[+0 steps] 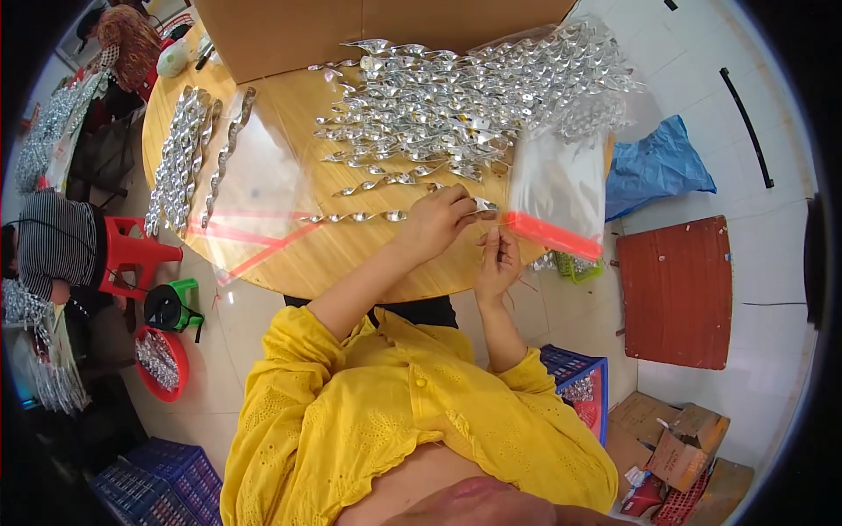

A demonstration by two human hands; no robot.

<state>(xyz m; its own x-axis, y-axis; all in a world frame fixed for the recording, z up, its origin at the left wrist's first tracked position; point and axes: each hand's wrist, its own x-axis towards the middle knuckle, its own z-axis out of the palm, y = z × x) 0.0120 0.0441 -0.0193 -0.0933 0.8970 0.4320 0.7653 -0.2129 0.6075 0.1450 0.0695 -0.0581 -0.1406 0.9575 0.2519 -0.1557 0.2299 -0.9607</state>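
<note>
A twisted silver foil strip (355, 216) lies across the near part of the round wooden table (342, 254). My left hand (441, 219) is closed over this strip near its right end, which shows past the fingers. Just right of it, my right hand (498, 263) pinches something too thin to make out, close to the strip's end. Beyond both hands lies a big pile of similar twisted strips (430, 105). Clear plastic bags (557, 180) with a red edge band are stacked beside my right hand.
At the table's left lie more twisted strips (181, 162) and a flat clear bag (263, 167). A cardboard box (298, 35) stands at the back. Around the table are a blue plastic sheet (662, 167), a red-brown board (675, 294) and a red stool (132, 254). Two people sit at left.
</note>
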